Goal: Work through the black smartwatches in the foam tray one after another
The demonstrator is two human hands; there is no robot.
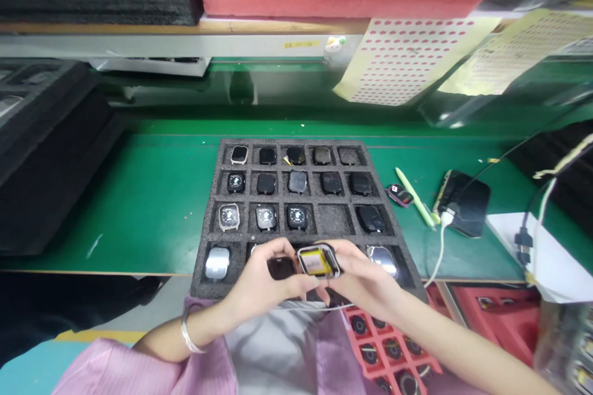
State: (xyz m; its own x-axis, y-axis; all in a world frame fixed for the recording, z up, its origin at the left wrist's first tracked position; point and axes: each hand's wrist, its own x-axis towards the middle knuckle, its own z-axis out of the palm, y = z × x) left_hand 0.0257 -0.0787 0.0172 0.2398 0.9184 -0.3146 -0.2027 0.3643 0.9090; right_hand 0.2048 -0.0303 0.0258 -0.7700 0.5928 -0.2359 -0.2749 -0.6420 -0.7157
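Over the near edge of a dark grey foam tray (pixel 332 219), my two hands meet around an opened smartwatch. My right hand (pixel 359 271) grips the silver-rimmed watch case (pixel 319 261), whose yellow battery faces up. Between the thumb and curled fingers of my left hand (pixel 262 278) is a dark glossy watch screen (pixel 280 268); the left thumb reaches across to the case's near side. Smartwatches sit in most of the tray's compartments, some with lit faces, such as the lit watch (pixel 297 216). My hands hide part of the front row.
Right of the tray lie a green pen (pixel 414 196), a small dark watch part (pixel 399 195) and a black power bank (pixel 466 203) with a white cable. Black foam trays (pixel 55 154) are stacked left. A red foam tray (pixel 393 364) with round parts sits below the bench edge.
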